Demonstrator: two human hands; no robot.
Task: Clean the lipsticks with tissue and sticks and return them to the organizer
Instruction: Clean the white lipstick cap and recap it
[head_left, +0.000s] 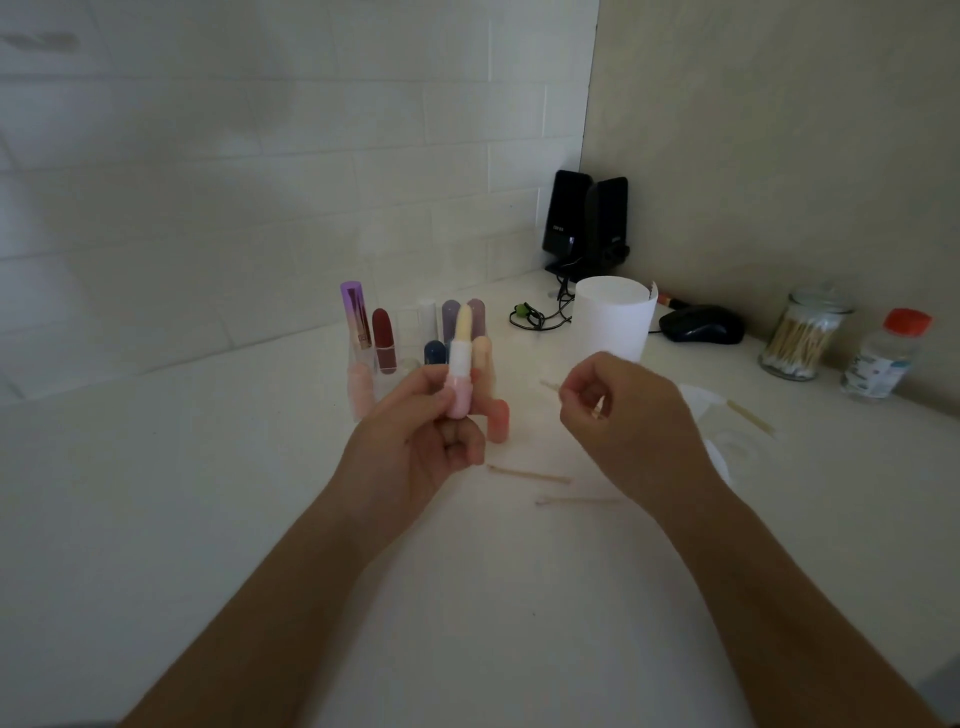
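My left hand (415, 441) holds an open pink lipstick (460, 374) upright, its pale yellow stick extended. My right hand (618, 415) pinches a cotton stick (550, 385) a short way to the right of the lipstick, not touching it. Behind the lipstick stands the clear organizer (410, 332) with several lipsticks, among them a purple tube (356, 317) and a dark red one (383, 340). A pink cap (497, 421) stands on the table by my left fingers. White tissue (727, 441) lies to the right, partly hidden by my right hand.
Two used cotton sticks (530, 475) lie on the white table in front of my hands, another (750, 418) on the tissue. A tissue roll (613, 317), black speakers (587, 223), a mouse (701, 325), a jar of cotton sticks (800, 338) and a red-capped bottle (883, 358) stand at the back right.
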